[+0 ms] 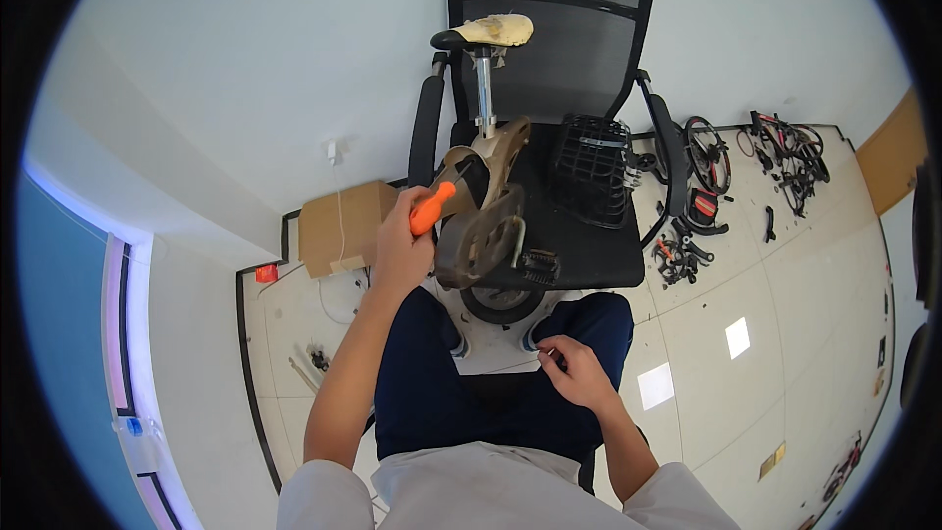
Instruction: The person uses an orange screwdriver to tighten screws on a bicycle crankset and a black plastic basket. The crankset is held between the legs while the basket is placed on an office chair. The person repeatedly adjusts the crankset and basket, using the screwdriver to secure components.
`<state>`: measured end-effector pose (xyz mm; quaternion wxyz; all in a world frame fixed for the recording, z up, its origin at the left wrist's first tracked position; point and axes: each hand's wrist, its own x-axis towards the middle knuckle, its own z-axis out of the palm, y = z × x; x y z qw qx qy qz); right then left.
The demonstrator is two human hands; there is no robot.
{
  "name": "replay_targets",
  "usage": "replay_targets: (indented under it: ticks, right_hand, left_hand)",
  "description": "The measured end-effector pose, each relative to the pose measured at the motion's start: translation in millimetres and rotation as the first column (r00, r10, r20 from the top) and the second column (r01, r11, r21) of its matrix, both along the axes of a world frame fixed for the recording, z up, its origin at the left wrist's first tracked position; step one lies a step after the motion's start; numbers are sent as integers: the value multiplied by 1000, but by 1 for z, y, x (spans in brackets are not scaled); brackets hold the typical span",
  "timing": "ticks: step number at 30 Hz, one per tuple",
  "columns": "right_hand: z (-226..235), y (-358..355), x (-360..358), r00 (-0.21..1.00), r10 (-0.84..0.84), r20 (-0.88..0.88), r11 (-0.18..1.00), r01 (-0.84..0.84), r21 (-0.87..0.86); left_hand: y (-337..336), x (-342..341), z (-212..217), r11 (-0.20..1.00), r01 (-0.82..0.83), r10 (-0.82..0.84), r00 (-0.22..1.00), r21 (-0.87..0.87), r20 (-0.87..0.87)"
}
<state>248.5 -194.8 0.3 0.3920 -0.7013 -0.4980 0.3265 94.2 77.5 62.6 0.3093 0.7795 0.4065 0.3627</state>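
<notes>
My left hand (404, 247) is closed round the orange handle of a screwdriver (433, 208). The screwdriver's dark shaft points into the frame of a small bicycle (502, 155) that leans against the seat of a black office chair (599, 260). A worn, cream-and-black saddle (497, 31) tops its silver seat post (485, 88). Low on the frame are a dark chain guard (469, 247), a pedal (539, 265) and a small wheel (502, 306). Over my right thigh, my right hand (579, 373) has curled fingers around something small and dark that I cannot make out.
A black wire basket (591, 172) sits on the chair seat, beside the armrest (669, 152). Bicycle parts (790, 162) and black pieces (682, 257) lie on the tiled floor at right. On the left stands a cardboard box (343, 226), with a white cable (340, 206) before it.
</notes>
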Motion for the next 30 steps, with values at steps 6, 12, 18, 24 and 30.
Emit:
replay_targets:
  ticks: [6,12,18,24,30]
  right_hand:
    - [2,0,1,1000,20,10,1000,-20,-13]
    - [5,-1,-2,999,42,18,999,-42,-11]
    - [5,0,-2,998,53,29,998,-52,-30]
    - [5,0,-2,998,48,45,998,-47,-30]
    - [7,1,-4,998,45,41,999,-44,-27]
  left_hand:
    - [16,3,9,497,349,279,803,-795,527]
    - [39,-17,2,331,525,373,690,-784,620]
    - [25,-6,-2,994,46,-31,989,100,-144]
    - [13,12,5,954,-25,45,997,-299,58]
    - [46,4,-15,326,336,196,890,-883,411]
